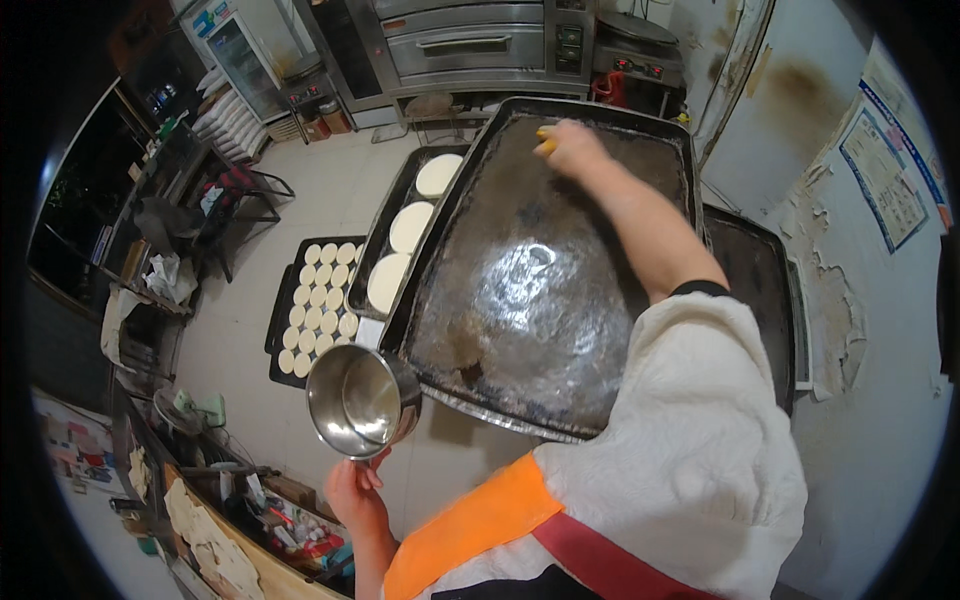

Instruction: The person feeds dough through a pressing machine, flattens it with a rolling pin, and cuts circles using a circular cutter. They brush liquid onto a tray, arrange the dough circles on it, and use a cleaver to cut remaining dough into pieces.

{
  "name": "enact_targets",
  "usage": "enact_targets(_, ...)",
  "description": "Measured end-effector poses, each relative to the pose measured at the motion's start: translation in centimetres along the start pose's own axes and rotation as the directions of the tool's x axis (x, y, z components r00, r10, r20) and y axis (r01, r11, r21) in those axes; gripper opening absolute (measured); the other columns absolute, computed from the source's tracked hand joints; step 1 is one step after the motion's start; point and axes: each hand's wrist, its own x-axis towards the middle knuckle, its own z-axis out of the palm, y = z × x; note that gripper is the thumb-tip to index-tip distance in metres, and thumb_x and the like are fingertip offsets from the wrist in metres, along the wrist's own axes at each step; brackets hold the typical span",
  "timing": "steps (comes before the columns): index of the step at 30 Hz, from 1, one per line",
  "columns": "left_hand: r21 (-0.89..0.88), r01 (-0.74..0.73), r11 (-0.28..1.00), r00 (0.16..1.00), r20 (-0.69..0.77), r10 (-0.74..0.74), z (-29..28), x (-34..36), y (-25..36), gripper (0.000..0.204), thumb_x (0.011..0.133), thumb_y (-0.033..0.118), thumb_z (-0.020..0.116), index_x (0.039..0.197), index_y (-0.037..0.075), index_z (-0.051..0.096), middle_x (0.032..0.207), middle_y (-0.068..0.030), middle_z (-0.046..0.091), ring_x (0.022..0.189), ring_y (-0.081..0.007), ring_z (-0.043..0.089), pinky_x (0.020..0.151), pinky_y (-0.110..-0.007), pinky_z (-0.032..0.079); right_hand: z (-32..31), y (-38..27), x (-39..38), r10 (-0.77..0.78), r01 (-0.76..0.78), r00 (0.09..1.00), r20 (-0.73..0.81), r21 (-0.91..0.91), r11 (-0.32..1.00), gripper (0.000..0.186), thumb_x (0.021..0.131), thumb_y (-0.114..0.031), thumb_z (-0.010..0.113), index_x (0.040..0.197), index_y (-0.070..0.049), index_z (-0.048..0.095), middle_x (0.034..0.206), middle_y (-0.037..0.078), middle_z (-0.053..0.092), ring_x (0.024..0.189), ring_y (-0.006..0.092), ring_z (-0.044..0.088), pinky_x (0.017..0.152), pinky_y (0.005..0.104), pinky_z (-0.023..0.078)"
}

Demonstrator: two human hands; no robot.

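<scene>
My left hand point(358, 488) is wrapped round the handle end of a shiny steel saucepan point(362, 402), which is tilted so its inside shows; some liquid seems to lie at the bottom. At the far side of a large dark baking tray point(460, 300), my right hand point(576, 150) is closed on a small yellow tool point(544, 141). Most of that tool is hidden by the fingers, so its kind does not show. The tray's surface has a wet, oily shine near its middle.
Left of the big tray, another tray point(372, 262) bears 3 large pale dough rounds point(410, 228). Lower down, a black tray point(277, 345) carries several small rounds point(318, 298). A dark tray point(750, 270) stands at right. Steel ovens point(465, 48) line the back, with a chair point(245, 195) at left.
</scene>
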Motion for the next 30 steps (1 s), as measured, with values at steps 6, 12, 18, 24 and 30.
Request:
enact_targets(6, 0.048, -0.007, 0.999, 0.992, -0.126, 0.013, 0.9, -0.2, 0.6, 0.037, 0.094, 0.021, 0.046, 0.060, 0.006, 0.040, 0.056, -0.0028, 0.035, 0.051, -0.0125, 0.038, 0.085, -0.049, 0.053, -7.3, -17.1, -11.9, -0.710, 0.584, 0.700, 0.074, 0.512, 0.629, 0.012, 0.070, -0.014, 0.065, 0.077, -0.005, 0.063, 0.082, 0.014, 0.064, 0.081, 0.0325, 0.064, 0.072, 0.0413, 0.053)
enact_targets(12, 0.051, -0.074, 0.996, 0.972, -0.220, 0.084, -0.4, -0.3, 0.8, 0.036, 0.094, 0.024, 0.045, 0.062, 0.007, 0.041, 0.057, -0.0020, 0.034, 0.052, -0.0118, 0.037, 0.085, -0.049, 0.054, -15.6, -12.1, -10.1, -0.374, -0.101, 0.609, 0.699, 0.536, 0.838, 0.031, 0.080, -0.029, 0.065, 0.086, 0.001, 0.068, 0.078, 0.012, 0.070, 0.075, 0.0220, 0.069, 0.069, 0.0353, 0.054)
enact_targets(18, 0.024, -0.061, 0.998, 0.984, -0.168, 0.064, -2.3, 0.2, 0.6, 0.035, 0.095, 0.020, 0.043, 0.062, 0.007, 0.040, 0.057, -0.0014, 0.033, 0.051, -0.0117, 0.038, 0.083, -0.047, 0.055, -10.9, 9.5, -7.0, 0.037, -0.046, 0.996, -0.076, -0.128, 0.991, 0.029, 0.084, -0.033, 0.064, 0.092, -0.005, 0.069, 0.089, 0.016, 0.067, 0.092, 0.0346, 0.063, 0.083, 0.0427, 0.050)
enact_targets(24, 0.058, -0.038, 0.998, 0.983, -0.179, 0.048, -8.4, -1.9, 1.0, 0.037, 0.097, 0.018, 0.042, 0.062, 0.007, 0.039, 0.058, -0.0018, 0.034, 0.052, -0.0119, 0.040, 0.083, -0.045, 0.055, -11.1, -6.3, -22.1, -0.091, 0.091, 0.996, 0.007, -0.135, 0.987, 0.022, 0.077, -0.020, 0.069, 0.079, 0.001, 0.063, 0.099, 0.022, 0.064, 0.096, 0.0375, 0.061, 0.087, 0.0417, 0.050)
enact_targets(30, 0.239, 0.017, 0.971, 0.992, -0.128, 0.014, -16.4, -3.3, 0.7, 0.039, 0.096, 0.019, 0.046, 0.062, 0.000, 0.047, 0.058, -0.0050, 0.047, 0.061, -0.0145, 0.053, 0.069, -0.032, 0.050, -14.3, -24.3, -29.5, -0.198, 0.203, 0.979, -0.047, 0.291, 0.935, 0.008, 0.074, -0.010, 0.066, 0.071, -0.004, 0.061, 0.072, 0.012, 0.063, 0.066, 0.0301, 0.062, 0.071, 0.0405, 0.051)
